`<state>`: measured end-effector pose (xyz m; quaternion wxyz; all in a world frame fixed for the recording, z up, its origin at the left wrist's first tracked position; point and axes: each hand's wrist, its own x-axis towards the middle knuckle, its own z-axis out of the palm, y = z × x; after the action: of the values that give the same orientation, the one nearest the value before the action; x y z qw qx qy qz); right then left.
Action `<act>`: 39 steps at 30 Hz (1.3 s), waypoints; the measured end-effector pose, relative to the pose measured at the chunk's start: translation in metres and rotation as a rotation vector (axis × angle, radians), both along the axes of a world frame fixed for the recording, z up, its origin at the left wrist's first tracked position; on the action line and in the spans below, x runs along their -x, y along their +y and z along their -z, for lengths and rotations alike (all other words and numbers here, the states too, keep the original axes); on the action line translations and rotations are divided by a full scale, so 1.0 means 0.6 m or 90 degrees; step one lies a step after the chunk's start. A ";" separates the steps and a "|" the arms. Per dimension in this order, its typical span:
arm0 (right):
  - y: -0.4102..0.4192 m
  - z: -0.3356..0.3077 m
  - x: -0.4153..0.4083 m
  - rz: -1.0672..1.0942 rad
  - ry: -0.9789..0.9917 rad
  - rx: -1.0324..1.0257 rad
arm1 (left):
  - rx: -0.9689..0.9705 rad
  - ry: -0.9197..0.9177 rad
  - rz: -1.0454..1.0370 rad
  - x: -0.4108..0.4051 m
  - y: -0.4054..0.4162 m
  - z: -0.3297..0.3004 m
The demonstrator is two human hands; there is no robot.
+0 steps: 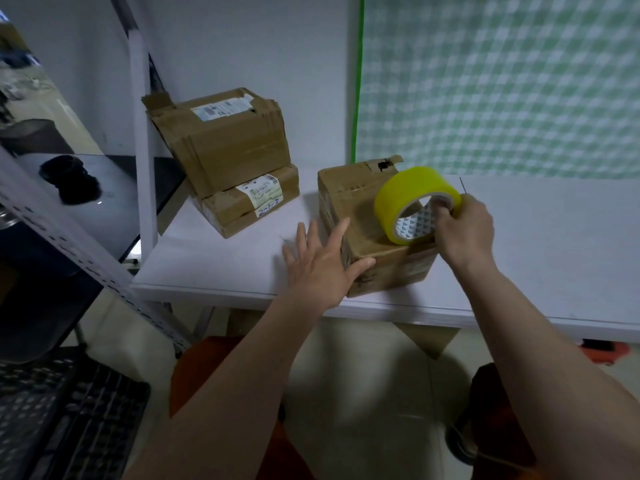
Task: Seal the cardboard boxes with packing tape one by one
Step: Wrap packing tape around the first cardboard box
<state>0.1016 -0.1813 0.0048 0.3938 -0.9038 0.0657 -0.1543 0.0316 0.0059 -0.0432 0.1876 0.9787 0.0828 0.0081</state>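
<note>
A worn cardboard box (pixel 349 199) sits near the front edge of the white table (pixel 519 258). My right hand (pixel 464 230) grips a yellow roll of packing tape (pixel 405 194), fingers through its core, with the roll standing on the box's near right top. My left hand (pixel 322 265) lies flat with spread fingers against the box's left side, thumb on its front corner. Two more cardboard boxes are stacked at the back left: a larger one (pixel 225 140) tilted on top of a flatter one (pixel 249 206), both with shipping labels.
A grey metal shelf post (pixel 142 150) stands left of the table, with a black shelf and a dark object (pixel 69 178) beyond it. A green checked cloth (pixel 502 81) hangs on the wall behind. A dark crate (pixel 69 420) is on the floor at lower left.
</note>
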 end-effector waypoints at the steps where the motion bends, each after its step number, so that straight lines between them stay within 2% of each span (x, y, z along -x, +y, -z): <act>1: -0.001 0.003 0.000 0.000 -0.003 -0.004 | -0.003 0.003 0.004 -0.001 0.000 -0.004; 6: 0.003 0.013 0.002 0.001 0.023 -0.081 | -0.078 -0.067 0.056 -0.023 -0.024 -0.031; 9: 0.006 0.022 0.004 -0.006 0.058 -0.136 | -0.056 -0.087 0.100 -0.034 -0.051 -0.034; 12: 0.012 0.032 0.007 -0.011 0.085 -0.187 | -0.039 -0.095 0.081 -0.035 -0.057 -0.029; 15: 0.012 0.028 0.001 -0.004 0.056 -0.198 | -0.059 -0.093 0.073 -0.034 -0.057 -0.027; 18: -0.012 0.018 -0.010 0.042 0.004 -0.154 | -0.077 -0.085 0.081 -0.034 -0.057 -0.029; 22: -0.036 0.014 -0.018 0.091 -0.022 -0.224 | -0.089 -0.080 0.089 -0.030 -0.055 -0.033; 28: -0.027 0.031 -0.004 0.024 0.063 -0.390 | -0.175 -0.025 0.098 -0.033 -0.076 -0.046; 30: -0.021 0.035 -0.001 0.005 0.087 -0.426 | -0.160 0.007 0.092 -0.037 -0.089 -0.046; 34: -0.013 0.038 -0.007 0.006 0.074 -0.420 | -0.156 0.020 0.083 -0.041 -0.088 -0.042; 39: -0.046 0.034 -0.030 0.036 0.044 -0.329 | -0.155 0.001 0.087 -0.041 -0.083 -0.035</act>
<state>0.1197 -0.2088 -0.0154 0.6045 -0.7758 0.1417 -0.1127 0.0562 -0.0437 -0.0224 0.0676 0.9976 0.0149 0.0042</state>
